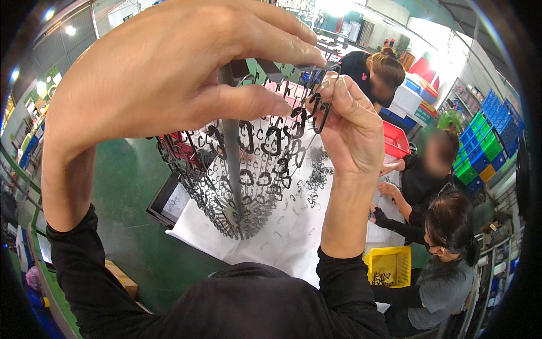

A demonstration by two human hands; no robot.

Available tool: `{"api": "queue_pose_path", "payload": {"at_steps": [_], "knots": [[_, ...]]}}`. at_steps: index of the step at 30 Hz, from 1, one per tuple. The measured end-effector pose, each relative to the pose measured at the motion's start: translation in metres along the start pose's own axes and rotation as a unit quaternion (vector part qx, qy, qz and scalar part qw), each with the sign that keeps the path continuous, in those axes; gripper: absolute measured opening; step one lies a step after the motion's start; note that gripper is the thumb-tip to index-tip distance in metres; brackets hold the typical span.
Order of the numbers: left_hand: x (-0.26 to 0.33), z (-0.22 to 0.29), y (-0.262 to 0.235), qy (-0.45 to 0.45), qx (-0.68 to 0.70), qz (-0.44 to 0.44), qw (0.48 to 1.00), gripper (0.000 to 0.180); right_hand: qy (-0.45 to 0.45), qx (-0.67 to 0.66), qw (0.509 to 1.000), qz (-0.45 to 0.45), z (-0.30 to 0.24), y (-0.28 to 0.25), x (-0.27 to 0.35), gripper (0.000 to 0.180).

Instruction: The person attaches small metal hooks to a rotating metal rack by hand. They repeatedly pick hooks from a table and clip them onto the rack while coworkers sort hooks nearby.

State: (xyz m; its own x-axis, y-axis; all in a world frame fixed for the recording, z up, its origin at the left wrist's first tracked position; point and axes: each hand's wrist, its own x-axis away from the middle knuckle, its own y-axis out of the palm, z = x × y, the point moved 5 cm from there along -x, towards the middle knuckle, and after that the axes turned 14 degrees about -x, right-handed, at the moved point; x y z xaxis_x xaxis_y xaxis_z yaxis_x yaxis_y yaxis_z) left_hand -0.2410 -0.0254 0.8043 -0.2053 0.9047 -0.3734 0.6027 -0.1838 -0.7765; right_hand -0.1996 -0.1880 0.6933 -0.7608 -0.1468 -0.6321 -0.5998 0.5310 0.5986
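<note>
Where left hand looms, pole partly hidden, clips overlapping

Before you: rack, clips hanging on it | left of it: box | right of it: loose clips on worktop | farther right of you: basket with pieces inside

Clips are all black, pole's grey, table's plain white. Red tray up the table's right edge, bright yellow basket further down it (black bits inside). Green floor, plain black sleeves.
</note>
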Motion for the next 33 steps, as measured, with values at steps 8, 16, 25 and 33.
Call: {"api": "queue_pose_path", "payload": {"at_steps": [8, 16, 25, 33], "knots": [[0.008, 0.003, -0.006, 0.015, -0.007, 0.018, 1.000, 0.056, 0.000, 0.002, 1.000, -0.008, 0.002, 0.009, 0.002, 0.016], [0.003, 0.001, -0.005, 0.014, 0.073, 0.023, 0.997, 0.053, -0.140, 0.347, 0.925, 0.059, -0.014, 0.031, 0.010, 0.015], [0.004, -0.009, 0.000, -0.016, 0.006, 0.018, 1.000, 0.057, -0.107, 0.085, 0.991, -0.005, -0.014, 0.003, 0.003, 0.015], [0.002, -0.016, 0.003, -0.016, 0.004, 0.032, 0.999, 0.058, -0.070, 0.349, 0.935, -0.008, -0.019, 0.006, 0.009, 0.010]]}}
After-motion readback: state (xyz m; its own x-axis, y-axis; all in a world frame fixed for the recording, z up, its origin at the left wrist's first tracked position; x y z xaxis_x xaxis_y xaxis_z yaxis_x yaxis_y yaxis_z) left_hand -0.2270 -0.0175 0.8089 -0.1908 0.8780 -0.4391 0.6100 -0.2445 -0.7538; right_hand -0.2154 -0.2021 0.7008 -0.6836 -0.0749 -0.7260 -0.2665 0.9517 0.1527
